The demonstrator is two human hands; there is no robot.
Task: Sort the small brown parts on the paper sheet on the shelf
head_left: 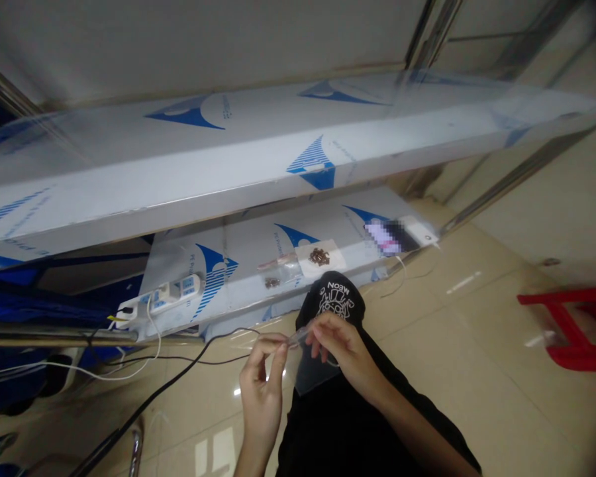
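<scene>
A small, clear strip that looks like plastic [298, 336] is stretched between my two hands, above my lap. My left hand [264, 374] pinches one end between thumb and fingertips. At the other end, my right hand [338, 344] has thumb and forefinger closed on it, the other fingers curled below. Past my hands, on the lower shelf [248, 232], a heap of small brown pieces [319, 257] lies on a white sheet [302, 266]. Left of the sheet is a clear bag [285, 273], with more brown bits [272, 283] by it.
A white power strip [173, 295] with plugged-in cables sits at the shelf's left. A phone with a blurred screen [385, 237] lies at the right. Above runs a film-covered upper shelf [248, 162]. A red stool [571, 331] stands at far right; a black cable [179, 377] crosses at left.
</scene>
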